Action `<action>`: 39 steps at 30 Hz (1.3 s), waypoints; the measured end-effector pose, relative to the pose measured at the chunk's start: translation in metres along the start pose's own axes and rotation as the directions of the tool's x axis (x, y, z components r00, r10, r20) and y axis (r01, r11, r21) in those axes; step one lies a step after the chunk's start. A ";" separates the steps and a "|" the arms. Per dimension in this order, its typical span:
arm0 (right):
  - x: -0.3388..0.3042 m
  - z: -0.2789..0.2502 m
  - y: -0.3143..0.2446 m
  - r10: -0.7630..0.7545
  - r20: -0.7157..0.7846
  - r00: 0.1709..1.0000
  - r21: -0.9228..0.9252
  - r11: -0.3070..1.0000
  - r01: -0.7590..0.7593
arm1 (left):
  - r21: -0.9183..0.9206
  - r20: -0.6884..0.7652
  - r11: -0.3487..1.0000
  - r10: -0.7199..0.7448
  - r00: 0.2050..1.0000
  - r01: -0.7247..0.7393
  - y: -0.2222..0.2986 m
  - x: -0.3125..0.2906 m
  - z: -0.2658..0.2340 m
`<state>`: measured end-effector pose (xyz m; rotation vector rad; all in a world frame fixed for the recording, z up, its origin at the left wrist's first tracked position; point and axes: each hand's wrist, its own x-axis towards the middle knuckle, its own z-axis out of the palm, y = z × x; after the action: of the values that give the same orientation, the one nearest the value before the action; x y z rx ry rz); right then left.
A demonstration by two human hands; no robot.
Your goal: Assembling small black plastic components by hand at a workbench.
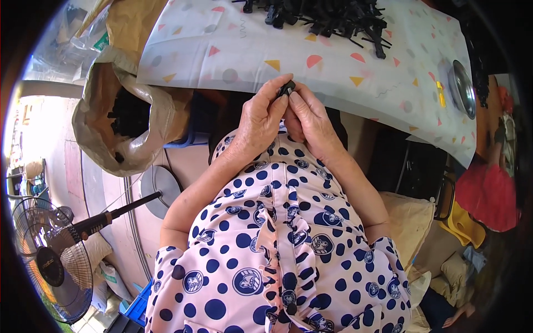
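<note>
While both hands meet at the near edge of the bench [189,64], the grip of the left hand [258,116] and that of the right hand [312,119] pinch one small black part [286,87] between them. Fingertip handling of this piece seems the step in hand; the next move probably calls for a light, steady pinch. Farther onto the bench, a tangled heap of angular black parts [327,19] looks like hard plastic. Left of the bench sits a crumpled pale sack [83,125]; toward its right end, a round, shiny metal dish [462,89].
</note>
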<state>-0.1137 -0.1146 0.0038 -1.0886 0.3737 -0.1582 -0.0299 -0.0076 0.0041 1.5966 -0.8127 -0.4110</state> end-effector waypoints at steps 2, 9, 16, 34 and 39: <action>-0.001 0.001 -0.001 0.015 -0.020 1.000 0.045 0.999 -0.014 | -0.011 -0.018 1.000 0.012 1.000 -0.012 -0.005 0.001 0.004; 0.009 -0.010 0.005 0.051 0.017 0.999 0.062 0.997 -0.052 | 0.286 -0.028 0.958 0.024 0.999 -0.015 0.006 0.008 0.009; 0.034 -0.087 -0.027 -0.502 0.164 0.849 -0.713 0.534 0.454 | 0.507 -0.114 0.857 0.176 0.978 -0.095 0.011 0.010 -0.033; 0.013 -0.225 -0.125 -0.771 -0.308 0.557 -0.874 -0.003 -0.487 | 0.847 -0.297 0.510 0.216 0.930 0.152 -0.035 -0.008 -0.236; 0.016 -0.142 -0.127 -0.768 0.036 0.639 -0.899 0.255 0.357 | -0.115 -0.036 0.990 -0.087 0.996 0.083 0.045 0.013 -0.092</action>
<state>-0.1446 -0.2960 0.0550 -2.2267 0.4157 -1.0173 0.0289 0.0481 0.0679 1.5326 -0.6799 -0.4758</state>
